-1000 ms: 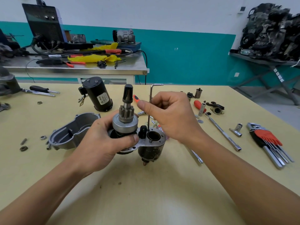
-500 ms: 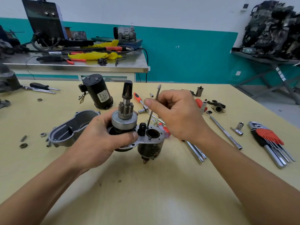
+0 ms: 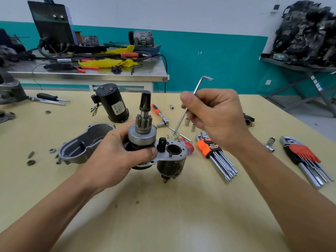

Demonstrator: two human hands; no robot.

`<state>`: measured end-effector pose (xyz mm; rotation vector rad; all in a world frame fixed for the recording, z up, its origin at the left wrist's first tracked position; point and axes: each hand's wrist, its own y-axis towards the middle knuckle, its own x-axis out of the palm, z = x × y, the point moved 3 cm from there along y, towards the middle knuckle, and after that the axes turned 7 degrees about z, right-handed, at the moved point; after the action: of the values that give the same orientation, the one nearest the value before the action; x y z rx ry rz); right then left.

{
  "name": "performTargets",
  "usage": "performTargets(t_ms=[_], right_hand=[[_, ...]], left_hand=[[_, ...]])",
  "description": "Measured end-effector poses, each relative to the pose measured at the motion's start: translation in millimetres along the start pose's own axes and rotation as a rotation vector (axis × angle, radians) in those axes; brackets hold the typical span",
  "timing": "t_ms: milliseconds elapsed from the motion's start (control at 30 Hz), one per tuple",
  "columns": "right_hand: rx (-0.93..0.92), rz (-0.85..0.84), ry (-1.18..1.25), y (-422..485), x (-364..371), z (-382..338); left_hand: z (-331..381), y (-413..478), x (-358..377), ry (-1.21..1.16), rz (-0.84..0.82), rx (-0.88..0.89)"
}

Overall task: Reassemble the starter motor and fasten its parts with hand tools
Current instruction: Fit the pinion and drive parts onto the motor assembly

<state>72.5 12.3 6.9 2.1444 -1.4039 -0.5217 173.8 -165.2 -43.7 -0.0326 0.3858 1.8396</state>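
Head view: left hand [image 3: 116, 153] grips the starter motor [image 3: 156, 151]; right hand [image 3: 216, 117] pinches a bent hex key [image 3: 189, 104] above it. Key sets [image 3: 216, 155] lie nearby on the table [image 3: 163, 215].

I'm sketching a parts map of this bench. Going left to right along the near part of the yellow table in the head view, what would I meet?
nut → cover → starter in the left hand → orange hex key set → socket → red hex key set
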Motion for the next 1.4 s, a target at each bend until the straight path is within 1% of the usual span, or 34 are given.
performTargets(t_ms=[33,100,167,333,600,800,867,967,1100,1200,1267,1400], right_hand=[[0.035,-0.082,0.047,-0.7,-2.6,-1.6],[0.073,-0.228,0.006,-6.3,-2.0,-0.7],[0.093,-0.293,-0.047,-10.6,0.4,1.9],[0.083,-0.292,-0.047,-10.5,3.8,4.3],[0.069,-0.324,-0.117,-11.5,7.3,4.6],[0.101,-0.449,-0.18,-12.8,7.1,-0.2],[0.077,-0.443,-0.192,-13.3,8.4,-0.7],[0.043,-0.343,-0.15,-14.9,11.7,-0.3],[0.054,-0.226,-0.092,-16.0,17.3,4.4],[0.077,-0.156,-0.097,-15.9,18.8,8.6],[0.112,-0.188,-0.08,-16.7,19.5,10.0],[0.154,-0.335,-0.065,-17.6,17.1,6.7]], left_hand=[[-0.1,0.1,0.3,-0.007,-0.002,-0.002],[0.0,0.5,0.9,-0.021,-0.004,-0.003],[-0.3,1.0,0.8,-0.015,-0.004,0.001],[-0.2,0.8,1.4,-0.024,-0.002,0.003],[0.0,0.7,1.0,-0.006,-0.009,0.006],[0.6,1.1,0.8,-0.022,-0.018,0.0],[0.6,1.4,0.6,-0.022,-0.018,-0.001],[1.0,1.0,0.8,-0.021,-0.02,0.001],[0.9,0.1,1.4,-0.028,-0.029,0.0],[1.3,0.0,1.0,-0.034,-0.022,-0.006],[1.2,0.4,0.8,-0.046,-0.019,-0.01],[-1.2,1.1,0.3,-0.056,-0.016,-0.01]])
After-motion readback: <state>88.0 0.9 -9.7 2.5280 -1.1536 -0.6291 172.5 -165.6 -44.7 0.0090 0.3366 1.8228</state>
